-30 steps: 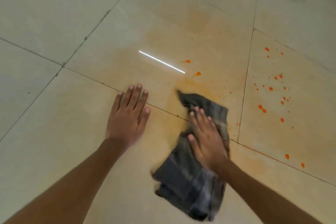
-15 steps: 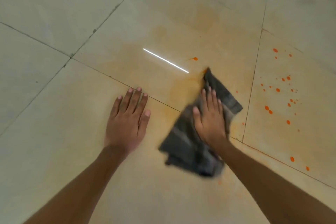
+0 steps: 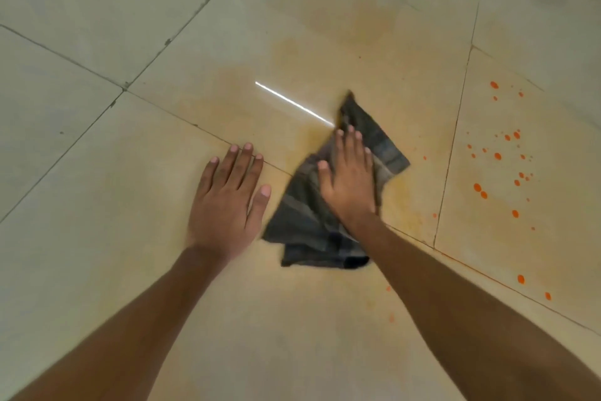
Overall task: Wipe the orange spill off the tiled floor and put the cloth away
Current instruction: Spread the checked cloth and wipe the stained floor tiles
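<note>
Fingers (image 3: 349, 147), your right hand (image 3: 349, 186): together, flat on plaid cloth (image 3: 309, 225). Risk: orange droplets (image 3: 497, 156) rightward missed; soaked cloth smears.

Crumpled grey cloth (image 3: 305, 221) beside orange spill (image 3: 507, 160)

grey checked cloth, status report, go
Right hand flat on grey checked cloth, left hand braced on tiled floor. Orange droplets remain right. Nothing in the way.

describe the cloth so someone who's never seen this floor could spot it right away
On the pale tiled floor, find the two hands pressed flat. The cloth lies crumpled under the right hand: dark grey plaid, the only fabric here, unlike the bright orange drops scattered to its right.
</note>
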